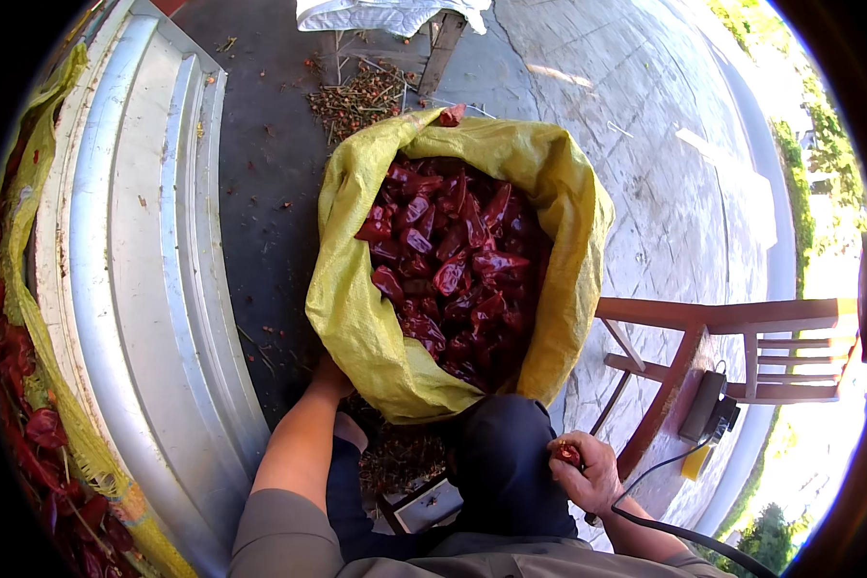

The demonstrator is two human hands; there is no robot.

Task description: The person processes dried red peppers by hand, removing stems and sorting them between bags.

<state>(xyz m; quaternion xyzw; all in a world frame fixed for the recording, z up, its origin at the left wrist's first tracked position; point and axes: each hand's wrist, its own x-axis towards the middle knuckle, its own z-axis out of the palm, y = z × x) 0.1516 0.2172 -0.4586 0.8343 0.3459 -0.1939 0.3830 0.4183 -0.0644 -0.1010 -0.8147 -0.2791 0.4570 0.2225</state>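
Note:
A yellow woven sack [347,238] with its rim rolled outward stands in front of my knees. Glossy dark red dried chili peppers [451,267] fill its mouth. Another red pepper piece [451,115] rests on the far rim. Beside my right knee, my right hand [594,469] grips a single dried red pepper [568,454], whose stem end faces up between thumb and fingers. My left hand [334,377] reaches down at the near left side of the sack. Its fingers are hidden by the sack's wall, so what they touch cannot be seen.
A pale ridged metal panel [134,238] runs along the left, with another yellow sack [25,238] of red peppers beyond it. Stem scraps [361,97] lie near a cloth-topped wooden stool [444,54]. At right, a wooden chair [665,412] carries a black device [704,408] with a cable.

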